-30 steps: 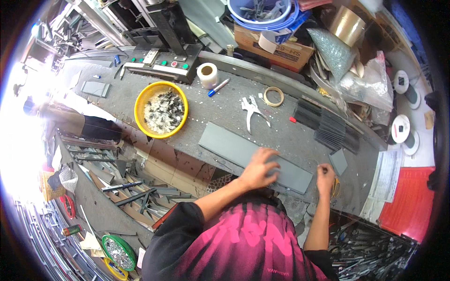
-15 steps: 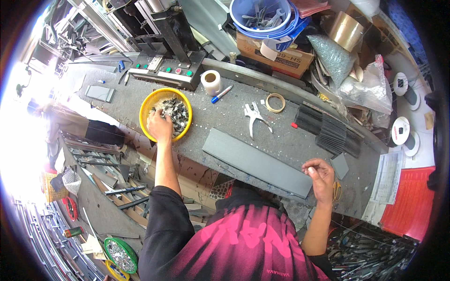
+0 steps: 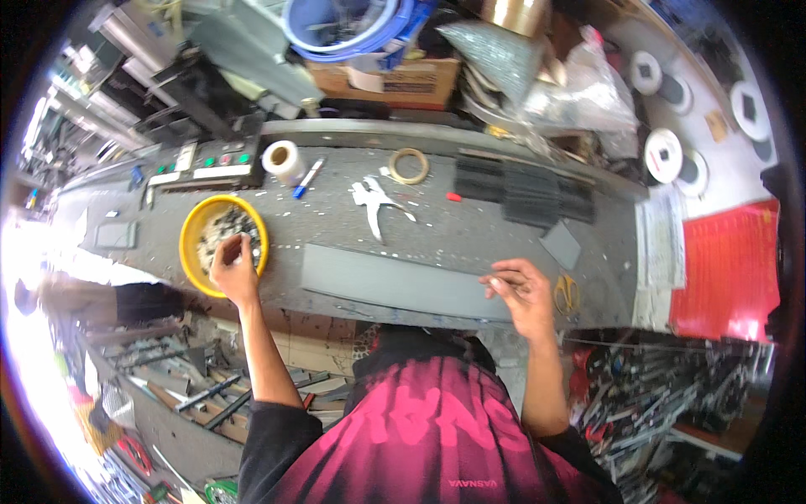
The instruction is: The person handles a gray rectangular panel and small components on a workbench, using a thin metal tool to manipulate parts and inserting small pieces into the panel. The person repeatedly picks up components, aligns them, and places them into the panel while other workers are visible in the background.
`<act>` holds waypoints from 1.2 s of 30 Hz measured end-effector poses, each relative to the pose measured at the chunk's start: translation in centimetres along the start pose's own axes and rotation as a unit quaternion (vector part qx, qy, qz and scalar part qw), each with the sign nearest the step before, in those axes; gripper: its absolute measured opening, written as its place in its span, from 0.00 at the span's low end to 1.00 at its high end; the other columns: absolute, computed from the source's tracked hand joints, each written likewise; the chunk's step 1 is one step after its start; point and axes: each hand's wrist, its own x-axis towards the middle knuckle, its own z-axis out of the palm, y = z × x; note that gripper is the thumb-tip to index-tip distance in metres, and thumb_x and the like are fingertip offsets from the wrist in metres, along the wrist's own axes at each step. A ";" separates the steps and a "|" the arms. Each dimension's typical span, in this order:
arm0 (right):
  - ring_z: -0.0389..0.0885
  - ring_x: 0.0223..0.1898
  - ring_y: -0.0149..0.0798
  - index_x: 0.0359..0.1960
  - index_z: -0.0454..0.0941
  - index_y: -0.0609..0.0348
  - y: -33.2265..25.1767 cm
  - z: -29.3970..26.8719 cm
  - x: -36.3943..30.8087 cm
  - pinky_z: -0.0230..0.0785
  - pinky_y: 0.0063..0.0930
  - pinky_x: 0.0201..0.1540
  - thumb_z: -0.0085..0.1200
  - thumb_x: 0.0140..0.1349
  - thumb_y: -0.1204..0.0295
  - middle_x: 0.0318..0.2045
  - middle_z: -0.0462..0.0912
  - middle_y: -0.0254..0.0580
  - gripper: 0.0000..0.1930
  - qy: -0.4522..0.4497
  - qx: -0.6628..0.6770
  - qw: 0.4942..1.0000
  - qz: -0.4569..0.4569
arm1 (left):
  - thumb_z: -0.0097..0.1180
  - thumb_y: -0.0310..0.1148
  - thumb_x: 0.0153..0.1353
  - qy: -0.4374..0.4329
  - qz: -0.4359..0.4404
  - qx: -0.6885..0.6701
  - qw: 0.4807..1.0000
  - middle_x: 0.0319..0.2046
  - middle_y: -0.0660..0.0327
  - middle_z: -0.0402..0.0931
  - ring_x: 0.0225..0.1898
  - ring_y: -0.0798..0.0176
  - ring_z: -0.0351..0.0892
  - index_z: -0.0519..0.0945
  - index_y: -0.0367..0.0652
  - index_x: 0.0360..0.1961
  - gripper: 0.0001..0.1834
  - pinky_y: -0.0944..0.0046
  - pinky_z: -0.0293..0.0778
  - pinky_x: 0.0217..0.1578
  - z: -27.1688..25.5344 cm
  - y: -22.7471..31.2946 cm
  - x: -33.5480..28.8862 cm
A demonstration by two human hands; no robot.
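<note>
The left arm (image 3: 267, 349) is pointing up from the bottom of the frame, and the left hand (image 3: 235, 267) is curling, left of the middle. The right arm (image 3: 544, 386) is pointing up too, its hand (image 3: 522, 296) bending loosely, right of center.

Grey workbench (image 3: 474, 238) carries a yellow bowl (image 3: 186, 245), a film roll (image 3: 290, 170) beside a marker (image 3: 308, 179), a white plier-like tool (image 3: 374, 208) and a tape ring (image 3: 409, 181). A long grey panel (image 3: 395, 281) lies along its near edge, yellow-handled scissors (image 3: 567, 294) to the right. Black strips (image 3: 548, 195) lie toward the back.
</note>
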 end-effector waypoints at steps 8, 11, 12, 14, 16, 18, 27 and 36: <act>0.90 0.43 0.31 0.47 0.85 0.66 0.0 3.2 -0.9 0.80 0.28 0.49 0.65 0.78 0.76 0.40 0.91 0.39 0.05 -0.020 -0.093 0.993 -0.069 | 0.73 0.15 0.66 -0.408 -0.220 -0.431 0.774 0.45 0.49 0.92 0.46 0.57 0.94 0.87 0.31 0.49 0.12 0.57 0.91 0.51 7.6 16.1 -16.2; 0.91 0.44 0.31 0.47 0.85 0.67 -0.3 3.4 -1.2 0.81 0.28 0.50 0.65 0.78 0.76 0.40 0.91 0.39 0.05 -0.016 -0.074 0.994 -0.078 | 0.72 0.13 0.67 -0.455 -0.246 -0.477 0.711 0.46 0.44 0.92 0.47 0.54 0.94 0.86 0.30 0.46 0.09 0.53 0.93 0.51 8.7 18.1 -17.6; 0.91 0.44 0.31 0.47 0.85 0.67 -0.3 3.4 -1.3 0.81 0.28 0.50 0.65 0.78 0.76 0.40 0.91 0.39 0.05 -0.017 -0.054 0.995 -0.088 | 0.72 0.13 0.67 -0.469 -0.247 -0.487 0.694 0.46 0.43 0.92 0.47 0.54 0.94 0.86 0.30 0.46 0.09 0.53 0.94 0.51 9.0 18.3 -17.9; 0.92 0.43 0.32 0.50 0.85 0.67 -0.4 3.3 -1.5 0.82 0.29 0.50 0.65 0.77 0.76 0.42 0.93 0.41 0.06 -0.005 -0.049 0.995 -0.084 | 0.73 0.14 0.66 -0.496 -0.241 -0.503 0.665 0.45 0.44 0.92 0.47 0.53 0.95 0.86 0.30 0.47 0.10 0.52 0.94 0.49 9.5 18.3 -18.1; 0.93 0.42 0.32 0.51 0.86 0.67 -0.3 3.1 -1.8 0.82 0.28 0.49 0.66 0.77 0.76 0.43 0.93 0.43 0.08 0.012 -0.034 0.996 -0.078 | 0.74 0.14 0.66 -0.511 -0.234 -0.522 0.641 0.44 0.44 0.92 0.47 0.53 0.95 0.87 0.30 0.47 0.11 0.52 0.94 0.48 10.1 17.9 -18.5; 0.92 0.41 0.32 0.50 0.86 0.68 -0.3 2.9 -2.0 0.82 0.27 0.47 0.67 0.77 0.77 0.42 0.93 0.43 0.07 0.023 -0.030 0.996 -0.079 | 0.75 0.14 0.64 -0.525 -0.239 -0.524 0.626 0.43 0.46 0.92 0.45 0.53 0.95 0.88 0.30 0.47 0.12 0.53 0.94 0.46 10.4 17.5 -19.0; 0.85 0.32 0.24 0.42 0.89 0.67 -1.2 2.8 -2.6 0.77 0.23 0.35 0.71 0.74 0.75 0.34 0.92 0.39 0.06 0.020 -0.078 0.992 -0.095 | 0.77 0.16 0.62 -0.556 -0.278 -0.582 0.524 0.41 0.49 0.91 0.42 0.54 0.94 0.90 0.33 0.47 0.13 0.53 0.92 0.45 11.5 16.8 -21.8; 0.85 0.32 0.26 0.43 0.89 0.64 -1.6 2.7 -2.7 0.73 0.26 0.33 0.71 0.71 0.77 0.32 0.90 0.38 0.04 0.024 -0.158 0.980 -0.116 | 0.76 0.19 0.65 -0.559 -0.288 -0.597 0.498 0.42 0.50 0.89 0.42 0.55 0.91 0.91 0.37 0.49 0.12 0.55 0.87 0.47 11.8 16.2 -22.8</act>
